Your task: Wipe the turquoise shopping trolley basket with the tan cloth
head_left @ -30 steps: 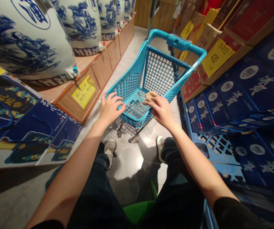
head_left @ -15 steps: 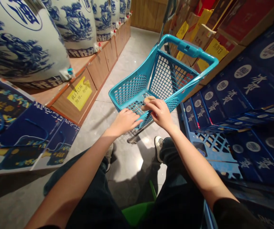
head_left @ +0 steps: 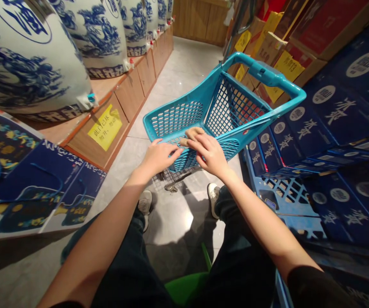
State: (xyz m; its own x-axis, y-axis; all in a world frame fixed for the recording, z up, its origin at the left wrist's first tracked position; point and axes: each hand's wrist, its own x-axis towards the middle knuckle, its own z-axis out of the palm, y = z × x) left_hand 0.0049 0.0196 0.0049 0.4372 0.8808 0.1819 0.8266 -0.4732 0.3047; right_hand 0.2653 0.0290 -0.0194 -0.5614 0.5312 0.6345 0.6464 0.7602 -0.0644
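A blue plastic shopping cart [head_left: 178, 122] stands in front of me, its handle at the upper right. My left hand [head_left: 160, 157] rests at the near rim of the basket, fingers apart, with nothing seen in it. To its right, my right hand [head_left: 210, 156] is over the same rim, its fingers spread and slightly bent. A tan, lumpy item [head_left: 194, 131] shows just beyond the right fingertips, inside or above the basket. Whether those fingers grip it or only touch it is unclear.
Large blue-and-white jars [head_left: 27, 64] line a wooden cabinet [head_left: 126, 98] on the left. Dark blue boxes [head_left: 328, 107] are stacked on the right, beside a blue plastic pallet [head_left: 287, 192] with a phone [head_left: 269, 199] on it. A green seat [head_left: 187, 286] is below me.
The cart has turned slightly, its handle shifting right and down. Both hands have moved a little left and stay at its near rim. More of the tan item shows.
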